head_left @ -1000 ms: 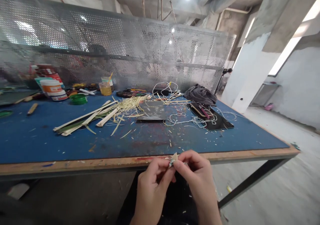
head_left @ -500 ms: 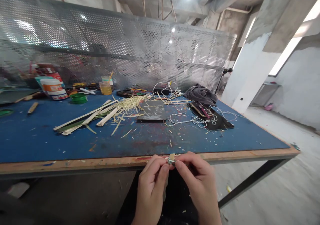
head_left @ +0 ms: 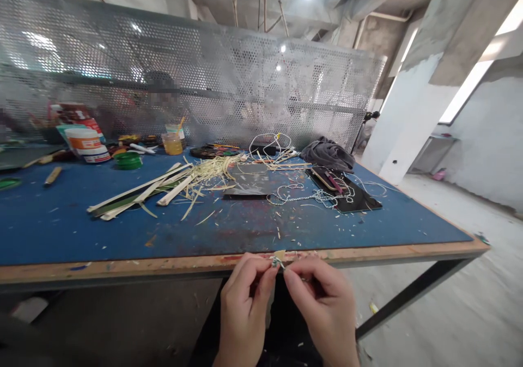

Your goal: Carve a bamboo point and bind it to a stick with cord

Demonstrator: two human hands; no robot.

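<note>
Both my hands are held close together just in front of the table's near edge. My left hand (head_left: 247, 301) pinches a small pale piece (head_left: 280, 255), which looks like a bamboo strip, with a green-and-white twisted cord (head_left: 276, 262) wrapped around it. My right hand (head_left: 321, 301) pinches a short stretch of the same cord, a little to the right of the wrapping. Fingers cover the lower part of the pale piece. On the table beyond lies more white-and-dark twisted cord (head_left: 294, 199) in loose loops.
On the blue tabletop (head_left: 245, 233) lie split bamboo strips (head_left: 143, 193), shavings (head_left: 212, 168), a dark plate (head_left: 248, 182) and a black board (head_left: 362, 195). Farther back are a grey cloth (head_left: 329, 153), paint tubs (head_left: 85, 141) and a green lid (head_left: 128, 160). A perforated metal screen (head_left: 229, 73) stands behind.
My right hand has drawn slightly away and down, so a short length of cord now shows between the hands. The left hand has shifted slightly left, still pinching.
</note>
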